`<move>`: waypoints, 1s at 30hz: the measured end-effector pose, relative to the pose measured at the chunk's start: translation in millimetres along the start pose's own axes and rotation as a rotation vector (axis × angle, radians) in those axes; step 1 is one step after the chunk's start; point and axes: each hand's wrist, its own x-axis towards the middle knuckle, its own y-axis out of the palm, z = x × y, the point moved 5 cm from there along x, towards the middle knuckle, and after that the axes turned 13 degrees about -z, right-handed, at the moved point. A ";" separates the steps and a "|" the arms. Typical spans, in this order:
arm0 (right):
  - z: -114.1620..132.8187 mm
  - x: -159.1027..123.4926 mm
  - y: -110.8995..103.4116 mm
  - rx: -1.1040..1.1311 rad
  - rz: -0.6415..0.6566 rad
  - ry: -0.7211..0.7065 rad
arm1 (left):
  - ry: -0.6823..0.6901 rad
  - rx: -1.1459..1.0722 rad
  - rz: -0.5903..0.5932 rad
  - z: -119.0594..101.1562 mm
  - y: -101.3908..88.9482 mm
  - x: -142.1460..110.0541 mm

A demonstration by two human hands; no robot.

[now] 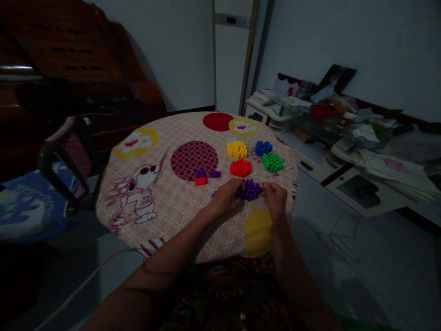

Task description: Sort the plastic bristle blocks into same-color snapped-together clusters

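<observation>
A cluster of small purple plastic pieces with rounded tips (251,190) stands on the round table between my two hands. My left hand (228,194) is closed, its fingertips pinched at the cluster's left side. On the other side my right hand (274,196) is curled shut with its fingertips by the cluster's right edge; what they hold, if anything, is too small to tell. Just behind stand a red cluster (240,168) and a yellow cluster (237,150). Green pieces (272,162) and blue pieces (263,147) are grouped farther right.
Loose red pieces (200,181) and a purple piece (215,174) lie left of my hands. A patterned cloth (186,207) covers the table. A chair (65,161) stands at the left. Along the right wall runs a cluttered low cabinet (319,168).
</observation>
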 end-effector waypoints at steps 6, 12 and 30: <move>-0.5 0.8 0.7 -0.007 0.009 -0.003 | 0.030 0.009 -0.001 1.0 4.2 1.0; 0.1 0.9 0.9 0.003 0.007 -0.003 | 0.013 0.017 -0.011 3.7 3.4 1.6; -4.6 2.9 0.3 -0.014 0.005 -0.004 | -0.149 0.534 0.112 74.9 -44.8 32.6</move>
